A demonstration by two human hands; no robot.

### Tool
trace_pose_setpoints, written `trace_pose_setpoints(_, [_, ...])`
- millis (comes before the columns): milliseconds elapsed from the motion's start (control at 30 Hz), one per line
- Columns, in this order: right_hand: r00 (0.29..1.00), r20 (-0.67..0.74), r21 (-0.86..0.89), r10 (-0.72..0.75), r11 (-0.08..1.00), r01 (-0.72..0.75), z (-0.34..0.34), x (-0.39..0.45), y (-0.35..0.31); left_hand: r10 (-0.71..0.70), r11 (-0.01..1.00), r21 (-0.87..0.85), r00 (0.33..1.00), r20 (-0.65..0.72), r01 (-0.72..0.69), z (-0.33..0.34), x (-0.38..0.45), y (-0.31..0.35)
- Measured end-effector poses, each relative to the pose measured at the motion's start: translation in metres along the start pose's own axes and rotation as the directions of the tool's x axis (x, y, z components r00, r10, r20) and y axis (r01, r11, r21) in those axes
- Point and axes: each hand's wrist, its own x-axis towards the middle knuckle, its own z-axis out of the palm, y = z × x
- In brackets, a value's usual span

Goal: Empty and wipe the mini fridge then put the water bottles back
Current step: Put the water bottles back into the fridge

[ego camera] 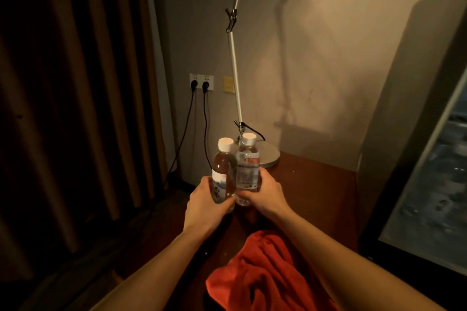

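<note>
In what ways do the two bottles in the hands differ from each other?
The left bottle is tilted and sits nearer the camera; the right bottle stands more upright, slightly behind. The left bottle's label is low on its body, while the right bottle's wraps from the shoulder down. The left hand grips one, the right hand the other. Both are clear with white caps.

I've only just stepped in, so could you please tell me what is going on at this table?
A person is holding two water bottles upright and side by side above the dark wooden table. The left hand grips the left bottle, and the right hand grips the right bottle. Both bottles have their white caps on. A crumpled red cloth lies on the table nearer the person, and a desk lamp's round base sits behind the bottles. The mini fridge itself cannot be made out in this view.
</note>
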Motion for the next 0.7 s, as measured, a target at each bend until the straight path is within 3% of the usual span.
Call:
trace_pose_setpoints(367, [0.996,-0.091,-0.033,0.010,0.999,-0.013,-0.004,-0.004,0.012,0.037,0.999,-0.020,0.998,-0.046,-0.038,0.002,-0.004,0.007])
trace_pose_setpoints(700, [0.973,-0.227,-0.034,-0.046,0.999,0.039,-0.085,-0.086,0.008,0.204,0.978,-0.046,0.979,-0.016,-0.205,-0.005,-0.051,0.081])
